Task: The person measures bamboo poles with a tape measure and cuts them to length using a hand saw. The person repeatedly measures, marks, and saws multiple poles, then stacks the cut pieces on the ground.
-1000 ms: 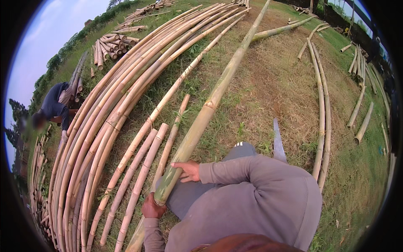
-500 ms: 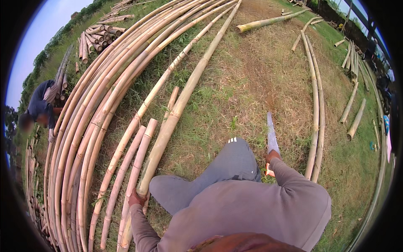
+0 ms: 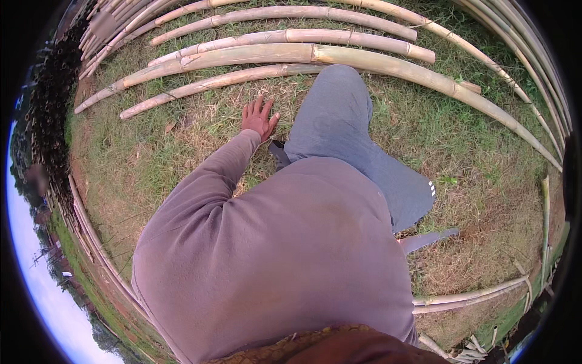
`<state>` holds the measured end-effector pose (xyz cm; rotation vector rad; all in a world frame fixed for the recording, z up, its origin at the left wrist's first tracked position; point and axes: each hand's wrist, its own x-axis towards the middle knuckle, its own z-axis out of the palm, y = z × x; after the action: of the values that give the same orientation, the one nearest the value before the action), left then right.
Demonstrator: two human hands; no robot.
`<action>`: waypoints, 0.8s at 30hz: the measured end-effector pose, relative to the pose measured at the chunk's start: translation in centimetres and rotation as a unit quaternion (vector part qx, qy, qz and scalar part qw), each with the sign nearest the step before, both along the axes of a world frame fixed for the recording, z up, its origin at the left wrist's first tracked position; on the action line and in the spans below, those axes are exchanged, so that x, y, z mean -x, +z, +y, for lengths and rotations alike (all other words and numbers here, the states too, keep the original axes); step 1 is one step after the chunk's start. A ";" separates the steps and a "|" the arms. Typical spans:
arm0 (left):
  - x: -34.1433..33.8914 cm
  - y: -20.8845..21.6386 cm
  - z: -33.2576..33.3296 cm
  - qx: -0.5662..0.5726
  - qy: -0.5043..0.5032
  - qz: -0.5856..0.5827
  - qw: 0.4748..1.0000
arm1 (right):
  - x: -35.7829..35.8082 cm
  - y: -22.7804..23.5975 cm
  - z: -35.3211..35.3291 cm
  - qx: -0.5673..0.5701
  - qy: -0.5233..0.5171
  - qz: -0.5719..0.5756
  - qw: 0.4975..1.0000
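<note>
**Left hand [image 3: 259,120] spread on grass [image 3: 145,145]; saw [image 3: 429,241] near 4 o'clock**

Clock hub set at the middle of the head view, 12 at the top.

Left hand: at 11 o'clock, back of the hand up, fingers and thumb fanned wide. Its grip holds nothing. The hand looks to rest on the grass, apart from every pole; the sleeve reaches it from its 7 o'clock side.

Right hand: hidden by the body. Cannot tell how far its grip is opened, or whether it has hold of the saw.

Saw: blade over dry grass, just beside the trousers [image 3: 330,115], tip pointing between 3 and 4. Only a scrap of orange handle shows; the rest is covered.

Thick pole [image 3: 364,59]: arcs across the top, from between 9 and 10 through 12 to 3, greener on the stretch clockwise of a node near 12. The 12 o'clock knee meets its near edge in view; contact cannot be told.

Thin pole [image 3: 242,77]: nearest to the left hand, running from 10 toward 12, where it goes out of sight at the thick pole.

Beyond these: upper pair of poles [image 3: 364,40] at 12, bundle [image 3: 526,36] at 2, lower pair [image 3: 461,296] just past 4.
</note>
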<state>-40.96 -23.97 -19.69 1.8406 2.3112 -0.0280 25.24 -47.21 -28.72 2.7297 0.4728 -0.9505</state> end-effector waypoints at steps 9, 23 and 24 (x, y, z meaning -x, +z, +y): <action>1.0 7.3 -6.8 -0.112 0.049 -0.069 0.990 | -1.4 -2.0 0.8 -0.044 0.062 0.011 0.997; 5.2 -1.7 -19.4 -0.009 -0.013 -0.053 0.998 | 1.8 -3.1 -4.5 -0.008 0.052 -0.025 0.998; 5.0 -1.0 -18.4 -0.003 -0.013 -0.050 0.999 | 3.7 -1.3 -4.0 -0.020 0.047 -0.070 0.996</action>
<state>-45.96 -42.37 -20.71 1.8314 2.2224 0.0645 21.59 -51.22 -30.03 2.7578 0.5940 -0.7273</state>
